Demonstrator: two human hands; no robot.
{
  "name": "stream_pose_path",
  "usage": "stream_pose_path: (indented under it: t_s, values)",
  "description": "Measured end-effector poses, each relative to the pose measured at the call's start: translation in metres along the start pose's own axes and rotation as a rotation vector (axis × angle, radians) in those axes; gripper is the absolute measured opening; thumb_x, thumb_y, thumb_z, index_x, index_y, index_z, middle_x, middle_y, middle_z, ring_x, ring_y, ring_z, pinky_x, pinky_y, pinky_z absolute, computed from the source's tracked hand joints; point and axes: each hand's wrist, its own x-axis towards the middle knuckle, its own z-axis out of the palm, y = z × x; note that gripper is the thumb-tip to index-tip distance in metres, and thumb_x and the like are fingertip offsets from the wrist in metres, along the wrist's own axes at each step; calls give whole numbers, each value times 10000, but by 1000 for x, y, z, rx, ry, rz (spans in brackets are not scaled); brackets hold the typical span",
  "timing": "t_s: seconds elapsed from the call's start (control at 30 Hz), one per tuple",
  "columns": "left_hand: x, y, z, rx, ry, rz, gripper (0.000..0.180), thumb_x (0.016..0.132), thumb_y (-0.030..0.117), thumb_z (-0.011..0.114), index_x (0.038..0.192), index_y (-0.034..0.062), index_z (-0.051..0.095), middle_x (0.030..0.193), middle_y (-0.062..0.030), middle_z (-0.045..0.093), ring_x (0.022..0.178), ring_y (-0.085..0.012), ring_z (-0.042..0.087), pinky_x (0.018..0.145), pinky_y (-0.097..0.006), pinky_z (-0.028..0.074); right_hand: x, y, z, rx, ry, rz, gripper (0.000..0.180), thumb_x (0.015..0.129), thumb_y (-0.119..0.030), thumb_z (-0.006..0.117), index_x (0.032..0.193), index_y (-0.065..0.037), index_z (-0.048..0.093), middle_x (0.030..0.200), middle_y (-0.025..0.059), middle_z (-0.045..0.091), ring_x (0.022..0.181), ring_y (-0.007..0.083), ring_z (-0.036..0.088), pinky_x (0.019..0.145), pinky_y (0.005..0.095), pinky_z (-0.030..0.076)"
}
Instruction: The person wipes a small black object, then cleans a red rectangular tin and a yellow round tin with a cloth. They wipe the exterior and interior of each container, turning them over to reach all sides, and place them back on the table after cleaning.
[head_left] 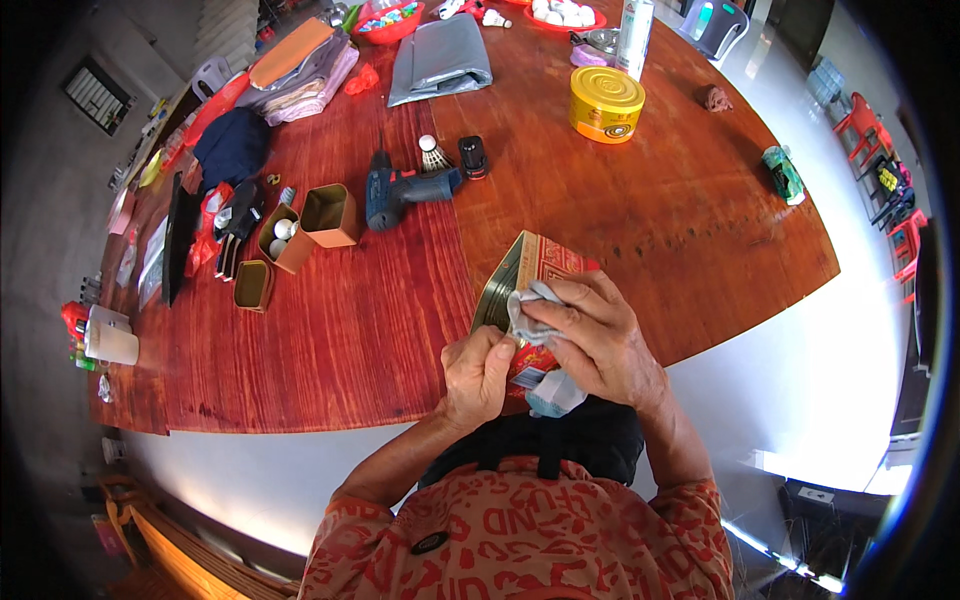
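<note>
Gripping the red tin (pixel 530 268) near its mouth's seven o'clock, the left hand (pixel 478 375) is closing thumb and fingers around the rim, while the right hand (pixel 598 335) is pinching a bunched pale cloth (pixel 535 312) against the mouth. The tin is standing out at twelve o'clock from the person's waist, over the near edge of the table (pixel 330 370), its mouth facing about nine o'clock. Being thin metal, it is probably feeling light and stiff, its smooth sides offering a slippery hold and its rim perhaps being sharp; the outer walls are likely giving the safer grip. Outside, it is showing red and gold print; inside, ridged gold metal is gleaming.
</note>
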Motion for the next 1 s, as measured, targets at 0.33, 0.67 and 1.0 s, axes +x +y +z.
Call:
stream_pose_path:
  t_s: [0.33, 0.67, 1.0]
  values:
    - [-16, -24, -9, 9, 80, 125, 216, 919, 142, 598, 770, -5, 544, 600, -109, 510, 487, -252, 508, 468, -362, 400, 12, 50, 23, -59, 37, 131, 293, 815, -94, 637, 1105, -75, 670, 1144, 114, 623, 995, 324, 560, 872, 432, 452]
    - [-8, 2, -9, 19, 93, -289, 344, 997, 222, 459, 765, -18, 538, 558, -129, 462, 463, -202, 458, 465, -353, 383, 18, 15, 27, -238, -21, -15, 297, 791, -127, 666, 1088, -107, 676, 1175, 59, 598, 1039, 255, 548, 804, 406, 441]
    - [-8, 7, -11, -33, 178, -228, 416, 977, 187, 532, 609, 32, 413, 531, 36, 378, 529, -46, 316, 446, -292, 253, 2, -8, 28, -309, -43, -12, 388, 784, -138, 679, 1164, -73, 636, 1277, 80, 555, 1144, 257, 528, 875, 399, 426]
